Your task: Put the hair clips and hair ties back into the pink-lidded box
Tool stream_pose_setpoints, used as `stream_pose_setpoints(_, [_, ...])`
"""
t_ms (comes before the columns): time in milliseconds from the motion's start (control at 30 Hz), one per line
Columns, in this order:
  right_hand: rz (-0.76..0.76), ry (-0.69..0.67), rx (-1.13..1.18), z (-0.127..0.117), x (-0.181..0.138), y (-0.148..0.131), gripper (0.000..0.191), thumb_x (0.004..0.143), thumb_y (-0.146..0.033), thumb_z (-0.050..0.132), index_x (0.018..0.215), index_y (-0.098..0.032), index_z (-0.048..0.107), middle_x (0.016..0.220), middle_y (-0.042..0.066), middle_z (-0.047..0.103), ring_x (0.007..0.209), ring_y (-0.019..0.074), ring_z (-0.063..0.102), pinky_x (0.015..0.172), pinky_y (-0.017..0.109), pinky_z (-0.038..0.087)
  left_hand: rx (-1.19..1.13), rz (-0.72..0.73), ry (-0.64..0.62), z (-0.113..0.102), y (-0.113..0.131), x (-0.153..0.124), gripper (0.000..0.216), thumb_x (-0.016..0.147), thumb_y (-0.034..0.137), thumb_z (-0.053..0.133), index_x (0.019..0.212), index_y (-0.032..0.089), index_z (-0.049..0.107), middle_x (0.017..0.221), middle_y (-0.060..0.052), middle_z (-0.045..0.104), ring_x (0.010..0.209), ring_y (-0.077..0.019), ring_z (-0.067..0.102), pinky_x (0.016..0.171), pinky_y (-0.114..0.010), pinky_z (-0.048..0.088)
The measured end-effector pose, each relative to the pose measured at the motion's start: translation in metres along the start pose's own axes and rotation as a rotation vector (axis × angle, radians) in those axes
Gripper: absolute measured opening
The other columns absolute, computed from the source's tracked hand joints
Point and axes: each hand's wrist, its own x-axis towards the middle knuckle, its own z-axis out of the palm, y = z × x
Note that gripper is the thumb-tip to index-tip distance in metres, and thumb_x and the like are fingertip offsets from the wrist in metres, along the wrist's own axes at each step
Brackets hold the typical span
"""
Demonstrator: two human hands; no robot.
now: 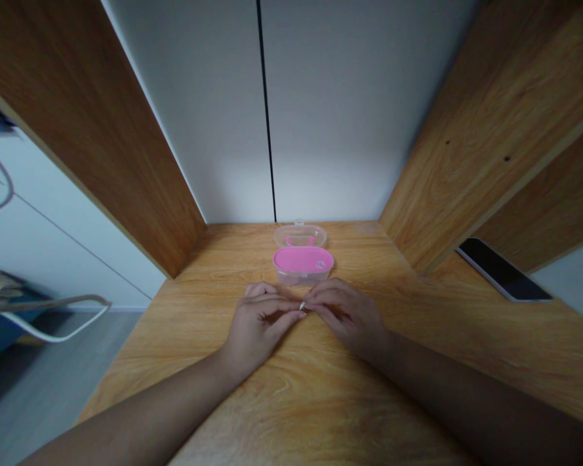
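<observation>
My left hand (261, 317) and my right hand (344, 309) rest together on the wooden desk (291, 388), fingertips meeting in a pinch at the middle. A tiny pale thing shows where the fingertips meet; I cannot make out what it is. Just beyond the hands stands a small pink box (302, 264) with its clear lid (300, 234) swung open toward the wall. Neither hand touches the box.
Wooden side panels (97, 129) wall in the desk left and right, with a white wall behind. A dark phone (502, 268) lies on the desk at the right. A chair (39, 310) stands off the desk's left edge.
</observation>
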Motion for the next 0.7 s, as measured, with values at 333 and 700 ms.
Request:
stream_pose_setpoints(333, [-0.044,-0.027,-0.037,0.0010,-0.0015,-0.0007,0.022,0.092,-0.014,0.063,0.110,-0.026,0.066,0.094,0.001,0.078,0.090,0.0145,0.074,0.082,0.026,0.059,-0.022,-0.025,-0.003,0.0002,0.0018,0.0031,0.007,0.083,0.031,0.076,0.081,0.025,0.075,0.079,-0.001,0.075,0.081,-0.0193,0.064,0.083,-0.038,0.047])
stream_pose_setpoints(700, [-0.089,-0.029,-0.007,0.0017,0.0021,0.0023,0.027,0.087,-0.014,0.069,0.111,-0.026,0.066,0.099,0.005,0.074,0.093,0.0173,0.069,0.082,0.032,0.058,-0.107,0.053,0.028,-0.0002,0.0043,0.0048,0.007,0.081,0.029,0.079,0.079,0.023,0.075,0.081,-0.003,0.074,0.081,-0.0191,0.066,0.081,-0.037,0.048])
